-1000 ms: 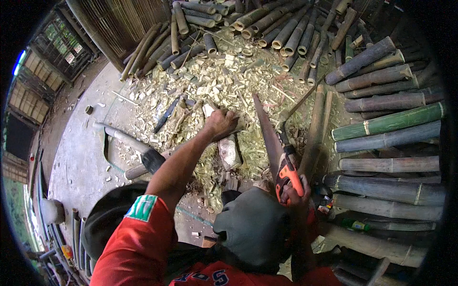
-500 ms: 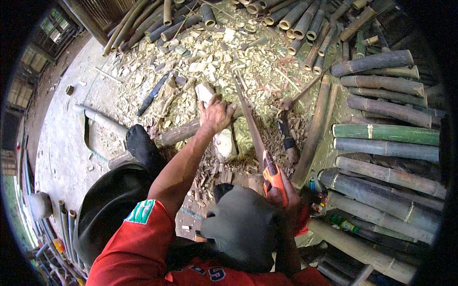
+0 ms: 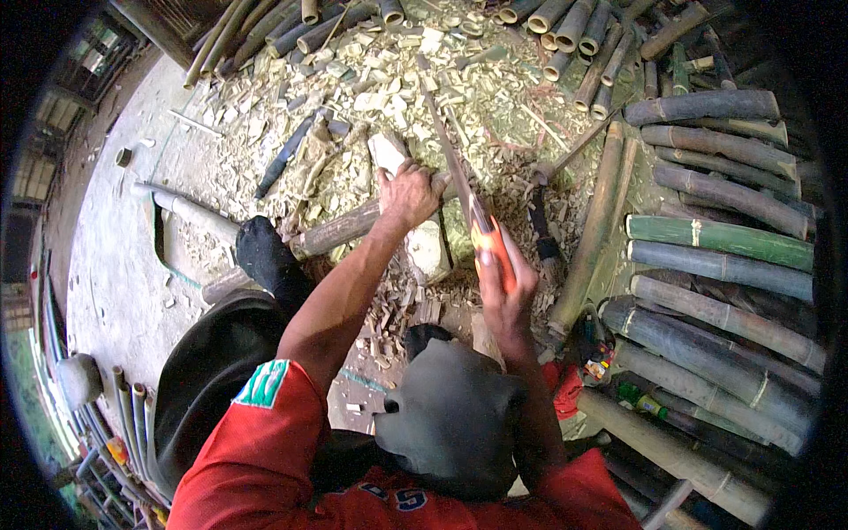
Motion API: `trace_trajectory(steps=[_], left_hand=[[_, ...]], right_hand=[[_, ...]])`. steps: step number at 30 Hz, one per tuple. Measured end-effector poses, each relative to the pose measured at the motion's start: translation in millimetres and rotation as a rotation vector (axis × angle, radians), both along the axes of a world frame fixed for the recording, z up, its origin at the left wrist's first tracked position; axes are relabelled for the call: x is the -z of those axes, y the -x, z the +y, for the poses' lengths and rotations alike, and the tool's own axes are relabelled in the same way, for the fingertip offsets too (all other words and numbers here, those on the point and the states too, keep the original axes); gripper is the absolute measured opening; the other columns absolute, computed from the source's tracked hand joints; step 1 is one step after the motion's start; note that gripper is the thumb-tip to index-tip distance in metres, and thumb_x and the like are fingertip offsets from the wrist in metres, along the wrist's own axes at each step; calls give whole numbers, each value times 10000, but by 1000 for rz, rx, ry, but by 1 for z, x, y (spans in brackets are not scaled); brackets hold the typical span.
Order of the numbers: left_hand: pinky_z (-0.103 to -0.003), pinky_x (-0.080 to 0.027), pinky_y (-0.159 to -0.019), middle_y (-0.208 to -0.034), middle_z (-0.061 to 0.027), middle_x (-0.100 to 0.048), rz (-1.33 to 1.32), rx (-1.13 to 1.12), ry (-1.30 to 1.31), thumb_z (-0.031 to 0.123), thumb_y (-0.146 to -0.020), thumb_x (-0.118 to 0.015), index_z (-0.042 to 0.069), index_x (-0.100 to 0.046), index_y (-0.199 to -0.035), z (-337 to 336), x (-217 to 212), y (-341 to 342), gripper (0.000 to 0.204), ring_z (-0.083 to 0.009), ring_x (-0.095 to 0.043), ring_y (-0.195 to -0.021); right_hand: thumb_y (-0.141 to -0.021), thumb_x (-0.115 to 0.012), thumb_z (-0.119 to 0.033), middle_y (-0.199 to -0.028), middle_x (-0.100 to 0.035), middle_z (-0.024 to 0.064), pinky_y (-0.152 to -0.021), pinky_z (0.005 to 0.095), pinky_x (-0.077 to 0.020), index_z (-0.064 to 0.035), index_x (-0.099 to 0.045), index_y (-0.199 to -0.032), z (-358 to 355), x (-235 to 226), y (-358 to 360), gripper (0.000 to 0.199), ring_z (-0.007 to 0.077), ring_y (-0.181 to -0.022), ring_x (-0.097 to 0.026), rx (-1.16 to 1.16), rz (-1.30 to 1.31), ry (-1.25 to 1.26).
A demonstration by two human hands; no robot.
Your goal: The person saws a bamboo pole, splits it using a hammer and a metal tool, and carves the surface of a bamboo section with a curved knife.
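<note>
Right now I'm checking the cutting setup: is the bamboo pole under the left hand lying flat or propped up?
Propped. The bamboo pole rests its far end on a pale block, pressed down by the left hand.

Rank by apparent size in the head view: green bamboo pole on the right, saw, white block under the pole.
1. Green bamboo pole, longest.
2. Saw, close behind; it is nearer the camera, so unsure.
3. White block, clearly smallest.
</note>
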State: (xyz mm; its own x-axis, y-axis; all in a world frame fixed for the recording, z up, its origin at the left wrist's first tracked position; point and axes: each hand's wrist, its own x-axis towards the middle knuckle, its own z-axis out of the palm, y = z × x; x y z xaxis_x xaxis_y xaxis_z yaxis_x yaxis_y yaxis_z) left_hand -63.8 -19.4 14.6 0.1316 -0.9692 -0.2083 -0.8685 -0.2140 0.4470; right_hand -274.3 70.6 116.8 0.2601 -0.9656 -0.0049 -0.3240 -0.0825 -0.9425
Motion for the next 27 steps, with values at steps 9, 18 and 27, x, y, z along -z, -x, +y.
trace_trajectory(steps=[9,18,27], left_hand=[[-668,-187,-1194,-1471,-153,-549,22,5,57,524,-867,-560,51,-595,-1361,6,17,-12,686,-301,-397,-1457],[-729,-168,-1178,-1477,-67,-538,-143,13,-111,417,-754,-858,94,-573,-1385,-8,-1,-3,764,-267,-368,-1472],[-769,-198,-1141,-1406,-46,-591,-110,14,-88,365,-681,-898,137,-654,-1265,-5,4,-4,673,-250,-379,-1464]], right_hand=[[-1002,-588,-150,-1032,-711,207,-817,366,-557,35,-589,-1322,24,39,21,370,305,-905,-712,-5,-26,224],[-1029,-562,-166,-1008,-710,113,-743,324,-544,34,-595,-1323,58,69,60,357,171,-833,-661,132,-321,-131],[-1011,-598,-185,-1128,-665,195,-790,380,-544,-15,-538,-1400,35,68,55,429,270,-842,-659,94,-476,-467]])
